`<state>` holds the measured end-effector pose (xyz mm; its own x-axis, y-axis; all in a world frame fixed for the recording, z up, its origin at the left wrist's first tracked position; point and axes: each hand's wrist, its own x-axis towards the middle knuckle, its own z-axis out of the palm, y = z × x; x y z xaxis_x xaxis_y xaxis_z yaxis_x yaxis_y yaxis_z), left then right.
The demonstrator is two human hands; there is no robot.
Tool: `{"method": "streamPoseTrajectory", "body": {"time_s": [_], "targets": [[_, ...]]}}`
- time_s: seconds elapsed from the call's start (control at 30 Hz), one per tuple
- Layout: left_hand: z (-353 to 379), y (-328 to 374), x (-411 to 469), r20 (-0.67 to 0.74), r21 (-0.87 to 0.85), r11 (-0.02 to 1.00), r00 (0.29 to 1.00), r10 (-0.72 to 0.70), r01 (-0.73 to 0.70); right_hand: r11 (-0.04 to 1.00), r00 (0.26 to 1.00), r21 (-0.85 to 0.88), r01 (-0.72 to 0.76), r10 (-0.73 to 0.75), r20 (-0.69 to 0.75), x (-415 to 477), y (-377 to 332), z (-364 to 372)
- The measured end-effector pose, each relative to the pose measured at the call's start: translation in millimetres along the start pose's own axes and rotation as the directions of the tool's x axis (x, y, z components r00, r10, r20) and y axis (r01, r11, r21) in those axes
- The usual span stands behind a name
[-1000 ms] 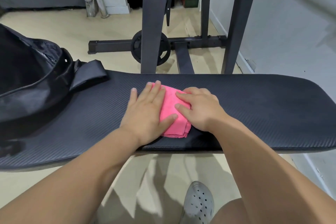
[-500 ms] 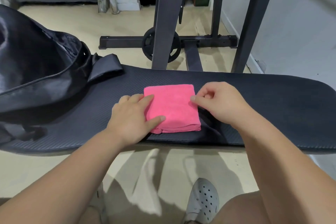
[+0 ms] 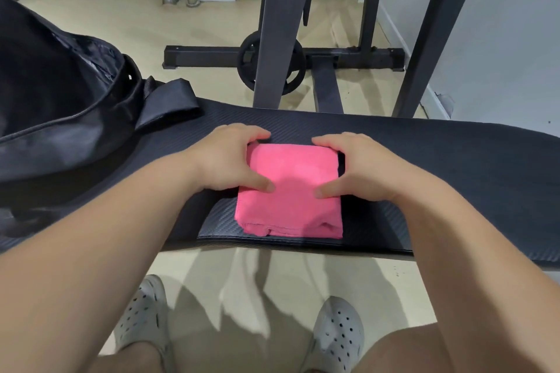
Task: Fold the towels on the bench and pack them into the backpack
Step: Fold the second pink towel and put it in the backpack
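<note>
Noted folded pink towel (image 3: 291, 191) at centre of frame, flat on black bench (image 3: 454, 166), layered loose edge toward the bench's lower rim. Gripped at left side by left hand (image 3: 225, 157): thumb pressed on top, fingers curled over upper left corner. Gripped likewise at right side by right hand (image 3: 363, 166): thumb on top, fingers curled round upper right corner. Both clamped on towel, kept apart by its width. Recorded black backpack (image 3: 60, 106) at left of frame, resting on bench, strap (image 3: 169, 100) trailing over the pad toward centre, not touching towel. Beyond bench, top centre: dark rack (image 3: 275, 24) uprights and a plate (image 3: 247, 63) low on the frame, over pale floor (image 3: 91, 15). At bottom of frame: two grey perforated shoes (image 3: 339, 333).
</note>
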<state>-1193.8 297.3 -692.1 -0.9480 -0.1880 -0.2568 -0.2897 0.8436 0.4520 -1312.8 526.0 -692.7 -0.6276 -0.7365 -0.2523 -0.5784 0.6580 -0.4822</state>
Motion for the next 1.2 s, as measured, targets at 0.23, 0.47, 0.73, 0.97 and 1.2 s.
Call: {"method": "streamPoseTrajectory", "body": {"time_s": [0.23, 0.47, 0.73, 0.97, 1.2], "targets": [[-2.4, 26.9, 0.9, 0.016, 0.284, 0.957, 0.998, 0.063, -0.065, 0.993, 1.0, -0.118, -0.008, 0.009, 0.001, -1.0, -8.8, -1.5], [2.4, 42.1, -12.1, -0.127, 0.364, 0.928, 0.983, 0.134, -0.08, 0.962, 0.996, -0.265, 0.069, -0.079, -0.03, -3.3, -31.2, -4.6], [23.0, 18.5, -12.1, -0.465, 0.46, 0.885, 0.828, 0.314, -0.077, 0.975, 0.906, -0.177, 0.134, -0.193, -0.377, -8.4, -31.2, 9.3], [42.0, 17.3, -53.1, -0.316, 0.372, 0.917, 0.91, 0.268, -0.141, 0.955, 0.925, -0.078, 0.285, -0.295, -0.24, -29.8, -25.3, 12.8], [68.2, 10.5, -71.3, -0.201, 0.323, 0.939, 0.962, 0.186, -0.115, 0.981, 0.941, -0.011, 0.195, -0.19, -0.281, -50.0, -35.3, 20.4]]}}
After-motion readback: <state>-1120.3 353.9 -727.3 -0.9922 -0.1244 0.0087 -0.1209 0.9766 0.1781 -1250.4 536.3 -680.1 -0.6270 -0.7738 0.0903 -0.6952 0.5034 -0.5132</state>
